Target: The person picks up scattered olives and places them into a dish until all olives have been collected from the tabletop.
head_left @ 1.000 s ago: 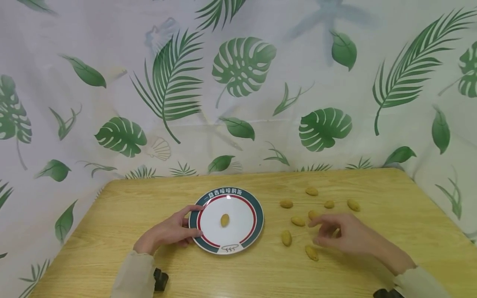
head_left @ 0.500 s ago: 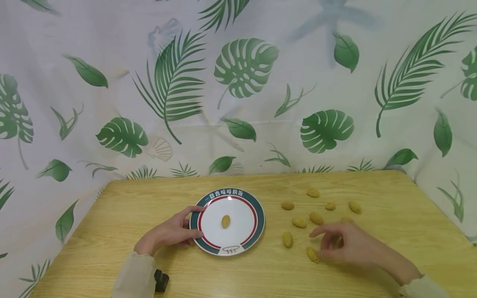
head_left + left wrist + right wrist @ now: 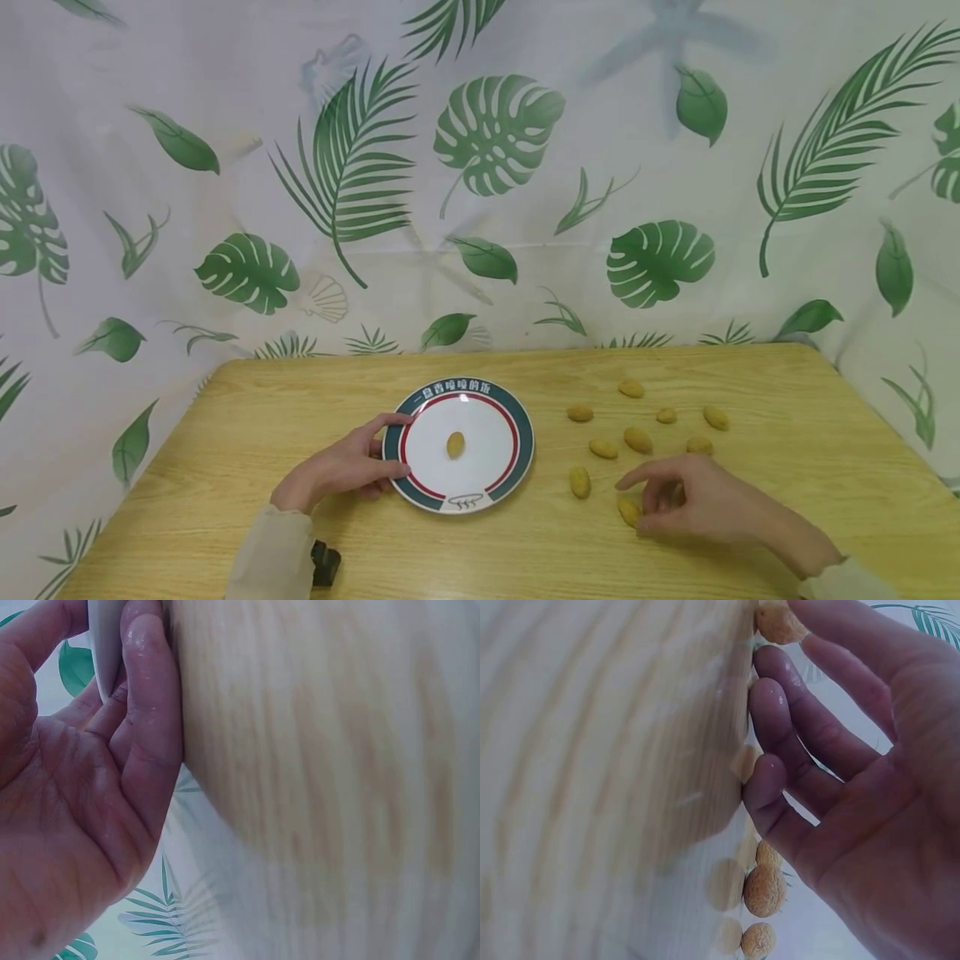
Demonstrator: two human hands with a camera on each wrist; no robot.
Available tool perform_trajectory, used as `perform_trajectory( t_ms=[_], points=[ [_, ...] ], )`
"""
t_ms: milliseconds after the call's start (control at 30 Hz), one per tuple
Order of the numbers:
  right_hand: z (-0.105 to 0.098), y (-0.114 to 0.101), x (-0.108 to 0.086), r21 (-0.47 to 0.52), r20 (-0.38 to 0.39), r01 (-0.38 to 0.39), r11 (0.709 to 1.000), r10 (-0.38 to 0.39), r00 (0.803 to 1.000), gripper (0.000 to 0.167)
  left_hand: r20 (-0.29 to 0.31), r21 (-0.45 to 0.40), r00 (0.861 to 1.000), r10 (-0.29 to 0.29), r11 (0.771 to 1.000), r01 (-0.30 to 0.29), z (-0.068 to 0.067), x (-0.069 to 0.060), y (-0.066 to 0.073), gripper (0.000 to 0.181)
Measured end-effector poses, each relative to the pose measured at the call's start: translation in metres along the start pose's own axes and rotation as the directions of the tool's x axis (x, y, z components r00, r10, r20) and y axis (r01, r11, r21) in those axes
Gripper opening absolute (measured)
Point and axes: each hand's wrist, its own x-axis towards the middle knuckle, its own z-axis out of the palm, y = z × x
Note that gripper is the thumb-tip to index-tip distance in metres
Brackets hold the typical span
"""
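A white plate [image 3: 487,467] with a dark green rim and a red ring lies on the table, one yellow-brown oval piece [image 3: 455,445] near its middle. My left hand [image 3: 341,468] grips the plate's left rim, thumb on top and some fingers beneath; in the left wrist view the hand [image 3: 82,772] is beside the plate edge [image 3: 106,645]. My right hand [image 3: 705,504], fingers bent and parted, is at the nearest oval piece [image 3: 628,510], partly covering it. In the right wrist view a piece [image 3: 780,622] shows by the hand [image 3: 870,795]; contact is unclear.
Several more oval pieces lie scattered right of the plate, among them one at the back [image 3: 631,388], one at the right [image 3: 716,417] and one close to the plate [image 3: 580,482]. Behind the wooden table [image 3: 285,392] hangs a leaf-patterned cloth [image 3: 555,275].
My right hand has moved nearer the table's front, around the nearest piece, uncovering one piece behind it. My left hand keeps its grip on the plate, which has hardly moved.
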Motion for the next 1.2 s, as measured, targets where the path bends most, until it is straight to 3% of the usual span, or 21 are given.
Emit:
perform_trajectory(
  t_ms=[367,900,1200],
  points=[
    [0.0013,-0.0031,0.0025,-0.001,0.024,-0.033,0.999,0.033,0.999,0.03,0.004,-0.001,1.0,0.004,1.0,-0.004,0.0006,-0.0011,0.0006,0.071],
    [0.0018,0.0008,0.0027,-0.013,-0.01,0.016,1.0,-0.016,1.0,0.022,0.004,-0.01,1.0,0.004,1.0,-0.004,0.0005,-0.0006,-0.0003,0.071],
    [-0.0006,-0.0021,0.0047,-0.023,-0.025,-0.011,1.0,0.011,1.0,0.021,0.0,-0.01,1.0,-0.003,1.0,0.003,0.0008,-0.0005,-0.0003,0.071]
  ],
)
